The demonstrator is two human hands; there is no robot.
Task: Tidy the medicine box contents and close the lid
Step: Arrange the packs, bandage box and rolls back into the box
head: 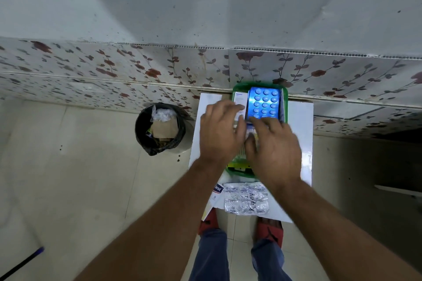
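Observation:
A green medicine box (237, 172) stands open on a small white table (299, 125) against the wall. A blue blister strip of tablets (265, 104) lies on top at the box's far end, beside a white carton (240, 100). My left hand (220, 131) hovers flat over the box's left side with fingers spread. My right hand (272, 147) rests over the middle of the box, its fingertips touching the near edge of the blue strip. Both hands hide most of the contents. The lid is not visible.
A silver blister strip (245, 198) and a white carton with blue print (217, 190) lie on the table's near edge. A black waste bin (158, 129) with rubbish stands on the floor to the left. A floral-tiled wall (114, 70) runs behind.

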